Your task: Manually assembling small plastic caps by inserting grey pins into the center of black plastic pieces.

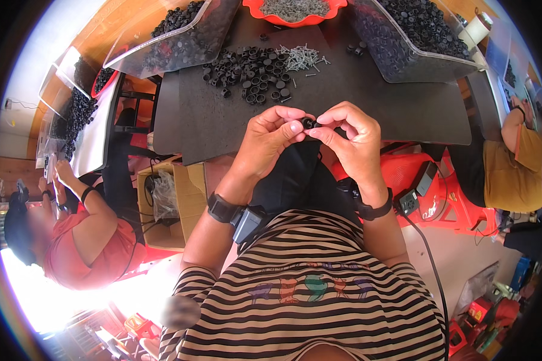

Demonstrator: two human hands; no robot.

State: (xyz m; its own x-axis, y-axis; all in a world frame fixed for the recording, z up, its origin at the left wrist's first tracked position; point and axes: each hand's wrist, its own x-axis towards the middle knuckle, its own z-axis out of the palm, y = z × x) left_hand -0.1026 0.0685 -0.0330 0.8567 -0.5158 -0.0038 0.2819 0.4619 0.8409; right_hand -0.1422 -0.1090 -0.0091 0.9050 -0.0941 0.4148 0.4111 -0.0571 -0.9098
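The small ring (309, 123) pinched between the hands looks like black plastic with a slight sheen. The loose rings (247, 69) heaped on the counter (211, 120) share that dull black plastic look, while the counter's dark top is matt and finely grained. The screws (301, 57) beside them are bright metal. The side bins (162, 48) are clear glossy plastic, and the bowl (256, 11) is shiny orange plastic.

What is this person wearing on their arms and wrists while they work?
Both forearms are bare; short sleeves with black and cream stripes end above the elbows. The left hand has a black watch-like band at its wrist, with a dark grey box-shaped device strapped next to it. The right hand has a plain black band round its wrist. No gloves and no rings show.
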